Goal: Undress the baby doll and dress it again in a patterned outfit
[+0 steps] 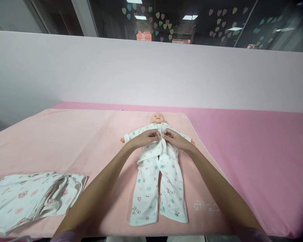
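Observation:
A baby doll (157, 118) lies on its back, head away from me, arms spread. It wears a white patterned jacket (148, 152) and matching trousers (146, 191). Over the chest, my left hand (151, 135) pinches one front edge of the jacket with closed fingers. Just beside it, my right hand (172, 137) pinches the other edge, its fingertips close to those of my left hand. Below my hands the jacket front hangs slightly apart at the hem. Any fastener between the fingertips is too small to make out.
A folded white patterned cloth (22, 198) lies at the left front. The doll rests on a peach mat (91, 134) over a pink surface (262, 151). Behind stands a low white wall (151, 74), with dark glass bearing heart stickers above it.

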Motion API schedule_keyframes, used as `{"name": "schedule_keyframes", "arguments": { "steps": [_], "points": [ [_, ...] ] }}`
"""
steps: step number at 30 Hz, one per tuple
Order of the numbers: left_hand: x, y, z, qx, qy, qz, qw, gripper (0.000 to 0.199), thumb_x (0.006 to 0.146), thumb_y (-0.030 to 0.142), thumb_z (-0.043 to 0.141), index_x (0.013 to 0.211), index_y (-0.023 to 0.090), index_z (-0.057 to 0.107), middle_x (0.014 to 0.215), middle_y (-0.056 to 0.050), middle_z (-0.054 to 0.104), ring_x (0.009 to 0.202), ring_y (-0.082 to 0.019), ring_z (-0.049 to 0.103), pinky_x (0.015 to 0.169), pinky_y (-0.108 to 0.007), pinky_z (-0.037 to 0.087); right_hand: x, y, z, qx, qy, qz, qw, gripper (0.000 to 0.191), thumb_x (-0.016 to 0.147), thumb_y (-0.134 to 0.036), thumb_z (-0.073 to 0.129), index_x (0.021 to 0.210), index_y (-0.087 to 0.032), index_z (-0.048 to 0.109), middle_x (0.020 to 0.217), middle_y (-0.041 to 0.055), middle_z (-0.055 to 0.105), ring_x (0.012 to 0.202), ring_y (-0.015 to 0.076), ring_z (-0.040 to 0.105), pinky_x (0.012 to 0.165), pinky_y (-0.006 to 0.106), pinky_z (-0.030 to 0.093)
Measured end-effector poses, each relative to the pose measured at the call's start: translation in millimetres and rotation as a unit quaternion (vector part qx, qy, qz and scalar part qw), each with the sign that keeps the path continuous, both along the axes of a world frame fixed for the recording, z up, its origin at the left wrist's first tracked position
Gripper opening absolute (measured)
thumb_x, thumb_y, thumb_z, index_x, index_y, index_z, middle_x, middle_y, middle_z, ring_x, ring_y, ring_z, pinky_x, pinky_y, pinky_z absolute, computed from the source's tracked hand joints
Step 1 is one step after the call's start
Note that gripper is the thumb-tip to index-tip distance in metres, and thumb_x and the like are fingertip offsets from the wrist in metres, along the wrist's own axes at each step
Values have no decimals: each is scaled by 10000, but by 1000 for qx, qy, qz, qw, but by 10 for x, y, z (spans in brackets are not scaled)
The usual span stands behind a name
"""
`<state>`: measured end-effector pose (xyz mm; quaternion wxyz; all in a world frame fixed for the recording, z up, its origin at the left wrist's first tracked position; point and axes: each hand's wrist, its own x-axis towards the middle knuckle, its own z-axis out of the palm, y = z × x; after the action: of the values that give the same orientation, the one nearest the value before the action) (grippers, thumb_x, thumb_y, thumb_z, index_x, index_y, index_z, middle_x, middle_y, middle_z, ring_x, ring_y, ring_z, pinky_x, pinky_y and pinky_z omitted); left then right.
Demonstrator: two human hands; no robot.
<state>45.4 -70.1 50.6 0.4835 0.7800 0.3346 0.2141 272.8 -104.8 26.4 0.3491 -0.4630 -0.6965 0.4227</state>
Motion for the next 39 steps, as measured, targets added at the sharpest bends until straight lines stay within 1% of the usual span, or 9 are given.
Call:
{"name": "schedule_keyframes", "arguments": {
  "steps": [4, 8, 12, 17, 22, 29, 33, 35, 39],
  "points": [
    [-19, 17, -42, 14, 6, -6, 1000, 181, 906, 383, 598, 887, 207, 630, 822, -5, 560, 725, -150, 493, 642, -280, 390, 30, 6, -10, -36, 17, 10, 999, 320, 991, -512, 609, 1062, -220, 718, 1081, 39, 695, 940, 169, 637, 933, 363, 496],
    [-26, 53, -96, 18, 2, 1, 1000, 194, 913, 393, 568, 915, 212, 639, 873, -13, 590, 756, -158, 511, 677, -289, 408, 80, 4, -15, -36, 37, 16, 999, 298, 894, -437, 760, 1113, -236, 733, 1121, 45, 725, 992, 173, 673, 972, 378, 526],
    [-25, 85, -133, 7, -4, -3, 1000, 197, 906, 396, 591, 945, 211, 644, 900, -26, 610, 783, -168, 527, 706, -298, 424, 69, 7, -47, -23, 42, -8, 999, 309, 831, -430, 828, 1049, -227, 747, 1079, 49, 747, 962, 183, 689, 947, 384, 549],
    [-64, 97, -101, -40, -17, -26, 999, 197, 902, 391, 625, 964, 206, 652, 974, -29, 618, 882, -174, 544, 778, -291, 424, 18, 11, -80, 6, 40, -37, 998, 314, 785, -463, 865, 957, -216, 777, 1033, 64, 779, 975, 219, 720, 932, 383, 563],
    [-101, 113, -104, -67, -22, -28, 997, 174, 883, 366, 668, 957, 209, 659, 977, -17, 606, 921, -174, 542, 800, -283, 401, -1, 27, -99, 15, 58, -46, 997, 346, 742, -458, 901, 969, -216, 802, 1030, 66, 795, 979, 234, 740, 938, 387, 584],
    [-124, 161, -174, -95, -26, 6, 995, 197, 820, 381, 731, 915, 211, 709, 963, -27, 642, 938, -194, 571, 792, -290, 409, -42, -4, -83, 69, 41, -66, 995, 257, 764, -426, 892, 927, -234, 839, 976, 54, 802, 906, 227, 743, 872, 377, 599],
    [-128, 157, -198, -109, -26, 21, 993, 214, 801, 385, 755, 926, 212, 753, 977, -36, 680, 932, -192, 584, 777, -289, 404, -63, 1, -110, 56, 45, -74, 995, 306, 725, -429, 917, 931, -220, 828, 954, 60, 795, 866, 222, 732, 821, 372, 598],
    [-123, 148, -205, -105, -19, 32, 994, 222, 800, 385, 755, 945, 218, 776, 979, -38, 698, 942, -193, 595, 766, -288, 402, -77, 10, -138, 53, 50, -85, 994, 343, 688, -424, 938, 922, -211, 807, 937, 58, 786, 839, 215, 722, 792, 363, 592],
    [-109, 119, -185, -86, -22, 41, 995, 233, 795, 402, 753, 934, 222, 803, 943, -37, 719, 875, -178, 603, 741, -288, 414, -142, 2, -194, 67, 53, -109, 990, 364, 663, -431, 946, 872, -208, 749, 904, 43, 763, 815, 200, 697, 761, 347, 569]
  ]
}}
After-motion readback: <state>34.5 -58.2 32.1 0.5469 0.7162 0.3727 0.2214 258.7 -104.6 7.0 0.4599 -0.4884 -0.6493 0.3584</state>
